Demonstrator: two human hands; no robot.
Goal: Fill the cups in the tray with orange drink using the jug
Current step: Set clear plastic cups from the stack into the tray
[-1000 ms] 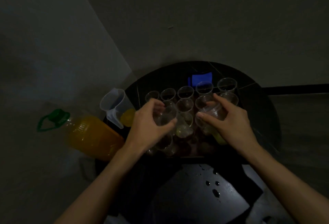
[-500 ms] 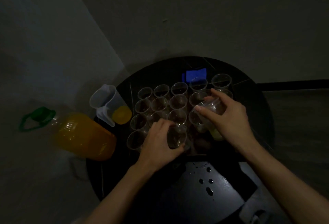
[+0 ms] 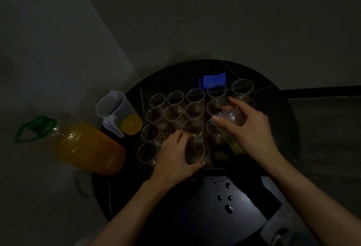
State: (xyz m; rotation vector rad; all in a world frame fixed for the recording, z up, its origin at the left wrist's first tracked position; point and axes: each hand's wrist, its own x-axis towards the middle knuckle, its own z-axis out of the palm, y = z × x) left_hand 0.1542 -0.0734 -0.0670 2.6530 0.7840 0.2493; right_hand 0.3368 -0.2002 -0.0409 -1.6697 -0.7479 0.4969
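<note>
A: Left grip [image 3: 175,154] is down at the tray's front row now, a second ago it was over mid-tray. It's wrapped round one clear cup [image 3: 194,151], seating it upright. Meanwhile the right grip [image 3: 252,128] hasn't shifted: it holds a tilted stack of cups [image 3: 229,116] over the right side of the tray [image 3: 218,156].

B: Where's the jug?

A: The jug [image 3: 115,113] stands upright on the counter [image 3: 273,109], just beside the tray's left edge, mouth up, untouched. It lies left of the left grip, with the front-left cup between them. The left grip is clearly nearer; the right one would have to cross the whole tray.

B: So left takes it?

A: My guess, once it lets go of that cup. There's only a shallow pool of orange in the jug.

B: Counts?

A: Roughly sixteen cups standing, all look empty. Light's poor, so I could be off by one. One hand-held stack, one jug, one big orange bottle [image 3: 84,146] left of the jug, one blue cloth [image 3: 214,80] behind the tray.
</note>
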